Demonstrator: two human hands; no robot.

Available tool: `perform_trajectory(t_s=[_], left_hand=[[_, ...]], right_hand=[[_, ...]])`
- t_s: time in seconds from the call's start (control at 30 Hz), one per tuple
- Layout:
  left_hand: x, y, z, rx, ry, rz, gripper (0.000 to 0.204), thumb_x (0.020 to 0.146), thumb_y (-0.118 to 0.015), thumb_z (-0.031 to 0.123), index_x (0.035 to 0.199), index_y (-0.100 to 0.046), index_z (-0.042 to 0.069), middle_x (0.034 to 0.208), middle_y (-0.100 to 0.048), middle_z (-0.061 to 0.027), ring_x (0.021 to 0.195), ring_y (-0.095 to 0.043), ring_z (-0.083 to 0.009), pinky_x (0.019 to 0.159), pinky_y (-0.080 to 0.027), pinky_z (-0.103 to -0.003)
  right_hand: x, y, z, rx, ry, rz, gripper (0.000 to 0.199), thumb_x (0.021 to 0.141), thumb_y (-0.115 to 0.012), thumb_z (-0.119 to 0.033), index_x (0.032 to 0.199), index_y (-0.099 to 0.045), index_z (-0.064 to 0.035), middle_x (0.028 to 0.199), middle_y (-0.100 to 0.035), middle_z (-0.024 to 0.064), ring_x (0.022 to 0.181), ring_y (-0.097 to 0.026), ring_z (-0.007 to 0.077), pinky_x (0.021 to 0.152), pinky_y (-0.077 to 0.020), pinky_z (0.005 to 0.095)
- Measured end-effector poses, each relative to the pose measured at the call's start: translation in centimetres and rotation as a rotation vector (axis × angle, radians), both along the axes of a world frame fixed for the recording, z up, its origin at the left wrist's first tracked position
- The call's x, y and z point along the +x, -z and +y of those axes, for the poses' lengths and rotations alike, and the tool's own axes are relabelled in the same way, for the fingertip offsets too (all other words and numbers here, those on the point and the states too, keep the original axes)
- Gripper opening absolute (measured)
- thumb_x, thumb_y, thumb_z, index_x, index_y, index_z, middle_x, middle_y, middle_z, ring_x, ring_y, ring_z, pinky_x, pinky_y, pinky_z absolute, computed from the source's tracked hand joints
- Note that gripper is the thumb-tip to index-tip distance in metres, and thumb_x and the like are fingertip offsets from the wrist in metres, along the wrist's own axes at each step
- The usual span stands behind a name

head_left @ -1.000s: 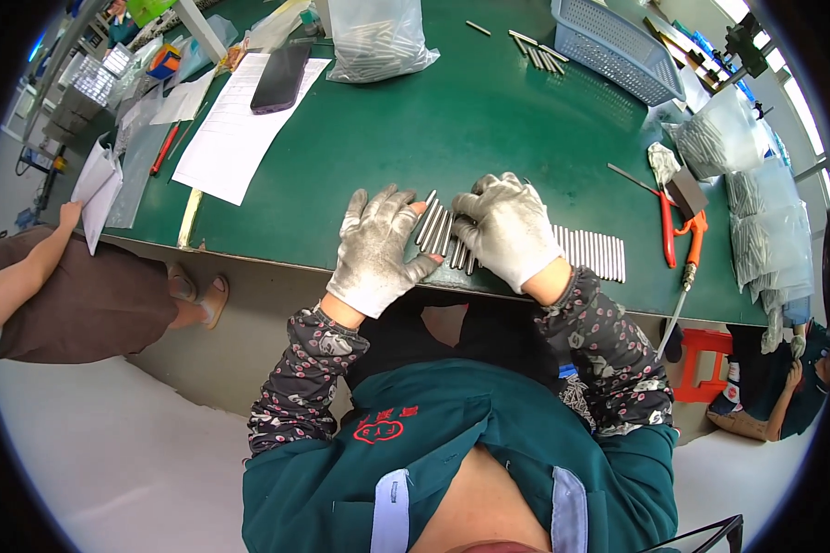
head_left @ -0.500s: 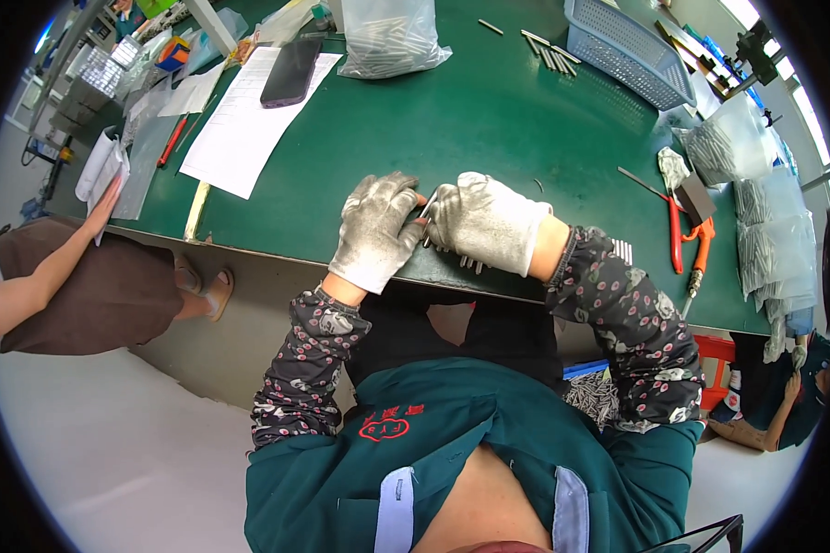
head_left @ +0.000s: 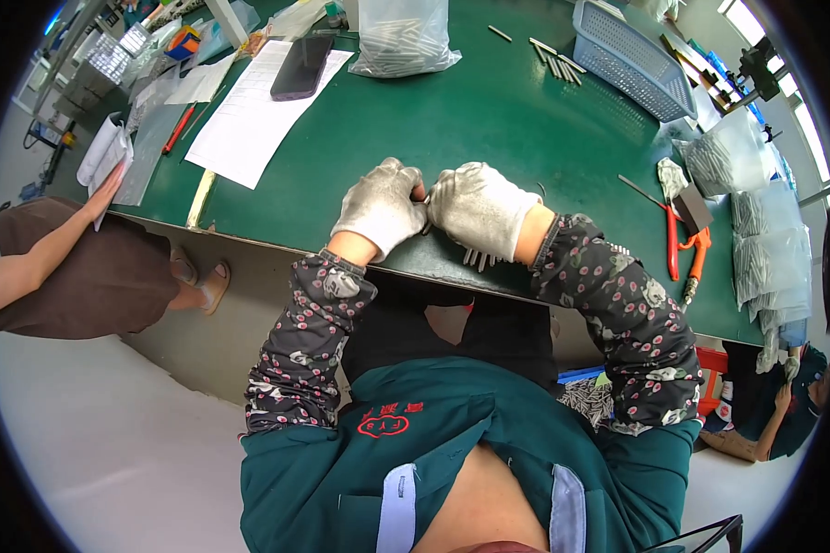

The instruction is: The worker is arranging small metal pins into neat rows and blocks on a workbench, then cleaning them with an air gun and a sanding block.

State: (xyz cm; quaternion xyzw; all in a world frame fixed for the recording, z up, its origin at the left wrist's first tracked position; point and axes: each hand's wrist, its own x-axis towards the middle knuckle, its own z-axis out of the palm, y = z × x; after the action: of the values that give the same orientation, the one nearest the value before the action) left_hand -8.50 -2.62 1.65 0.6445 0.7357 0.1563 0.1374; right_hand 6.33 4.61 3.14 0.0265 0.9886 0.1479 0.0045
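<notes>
Metal rods [head_left: 481, 261] on the green counter [head_left: 387, 120], ends showing just on the body side of the right hand [head_left: 480, 210], the rest hidden under it; long axes run roughly toward the counter's near edge. Right hand nearer; left hand [head_left: 381, 210] off to their left, close beside the right. Fingers of both curled in; whether either is clamped on a rod, cannot tell, fingertips hidden

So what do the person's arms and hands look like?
The left hand and right hand wear whitish gloves with grey smudges. The forearms have baggy, near-black sleeve covers, patterned with little pink and pale shapes and gathered at the wrists. Beyond those come dark green shirt sleeves. No cables!
</notes>
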Motion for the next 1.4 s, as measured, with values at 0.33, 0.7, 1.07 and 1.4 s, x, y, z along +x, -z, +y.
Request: perform_trajectory(t_s=[0.33, 0.7, 1.07, 1.4], left_hand=[[-0.6, 0.8, 0.9, -0.020, 0.009, 0.034, 0.014, 0.077, -0.060, 0.017, 0.089, -0.058, 0.011, 0.089, -0.062, -0.0077, 0.088, -0.062, -0.0285, 0.076, -0.049, -0.039], [-0.6, 2.7, -0.3, 0.464, 0.516, -0.047, 0.020, 0.068, -0.064, -0.001, 0.086, -0.057, 0.007, 0.090, -0.057, -0.0055, 0.085, -0.057, -0.0266, 0.076, -0.046, -0.038], [2.4, 2.3, -1.7, 0.270, 0.636, 0.021, 0.088, 0.072, -0.072, 0.042, 0.141, -0.033, 0.002, 0.141, -0.037, -0.0212, 0.134, -0.031, -0.0395, 0.111, -0.025, -0.048], [4.9, 2.1, -2.8, 0.332, 0.554, 0.099, 0.067, 0.080, -0.063, 0.037, 0.135, -0.042, 0.005, 0.136, -0.044, -0.0159, 0.126, -0.039, -0.0404, 0.108, -0.027, -0.052]], right_hand=[[1.7, -1.0, -1.3, -1.166, 0.947, 0.191, 0.031, 0.077, -0.054, -0.029, 0.089, -0.070, -0.0054, 0.086, -0.067, 0.0209, 0.080, -0.065, 0.0353, 0.076, -0.0514, 0.0374], [4.1, -0.7, 0.3, -0.555, 0.634, 0.353, 0.022, 0.080, -0.058, -0.010, 0.099, -0.069, -0.0082, 0.096, -0.066, 0.0121, 0.091, -0.062, 0.0296, 0.081, -0.0496, 0.0378], [10.3, 0.1, 0.4, -0.663, 0.583, 0.594, 0.029, 0.080, -0.060, -0.013, 0.108, -0.064, -0.0057, 0.095, -0.065, 0.0126, 0.092, -0.059, 0.0311, 0.084, -0.0475, 0.0403], [11.4, 0.1, -2.2, -0.385, 0.571, 0.401, 0.065, 0.069, -0.071, -0.045, 0.118, -0.058, -0.0047, 0.112, -0.059, 0.0120, 0.105, -0.054, 0.0317, 0.087, -0.0428, 0.0425]])
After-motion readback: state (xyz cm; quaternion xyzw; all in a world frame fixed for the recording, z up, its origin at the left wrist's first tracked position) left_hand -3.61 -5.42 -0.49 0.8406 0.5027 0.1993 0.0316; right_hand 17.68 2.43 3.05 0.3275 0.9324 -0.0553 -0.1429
